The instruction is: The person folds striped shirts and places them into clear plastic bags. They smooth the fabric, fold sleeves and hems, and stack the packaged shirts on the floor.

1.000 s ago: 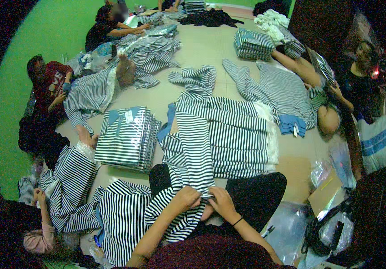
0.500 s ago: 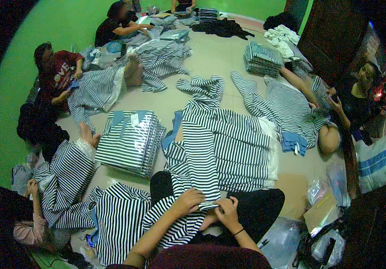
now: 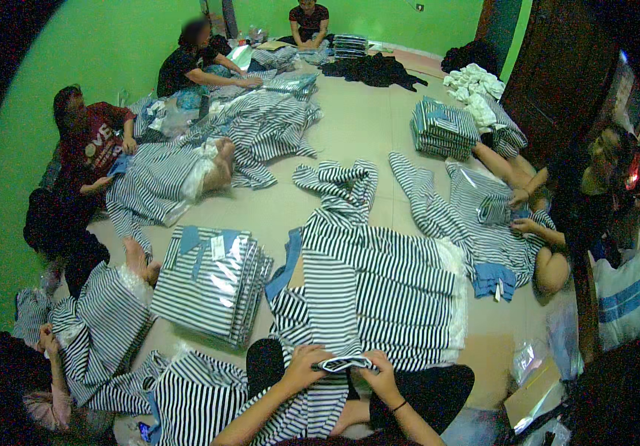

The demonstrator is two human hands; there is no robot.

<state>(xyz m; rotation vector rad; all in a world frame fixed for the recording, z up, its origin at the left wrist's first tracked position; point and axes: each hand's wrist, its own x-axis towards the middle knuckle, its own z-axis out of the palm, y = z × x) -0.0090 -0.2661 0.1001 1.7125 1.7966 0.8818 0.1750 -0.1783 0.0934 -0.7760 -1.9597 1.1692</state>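
A black-and-white striped shirt (image 3: 402, 297) lies spread in front of me, with a blue collar (image 3: 283, 271) on its left and a white lacy edge (image 3: 457, 293) on its right. Its sleeve (image 3: 331, 297) is laid across the body toward me. My left hand (image 3: 306, 368) pinches the left side of the sleeve's end, and my right hand (image 3: 381, 377) grips the right side. Between them the cuff (image 3: 346, 363) is lifted, with its fabric edge curled. A piece of brown card (image 3: 296, 281) shows beside the collar.
Left of the shirt stands a stack of folded striped shirts in clear plastic (image 3: 201, 282). Another striped garment (image 3: 197, 394) lies by my left forearm. Co-workers sit around the room with more striped clothes; a second packed stack (image 3: 443, 126) stands far right. Card and plastic (image 3: 532, 394) lie lower right.
My view has tilted up, so the scene sits lower. Both hands have raised the sleeve's end, which lay flatter before. The co-worker at right has leaned over the garment there.
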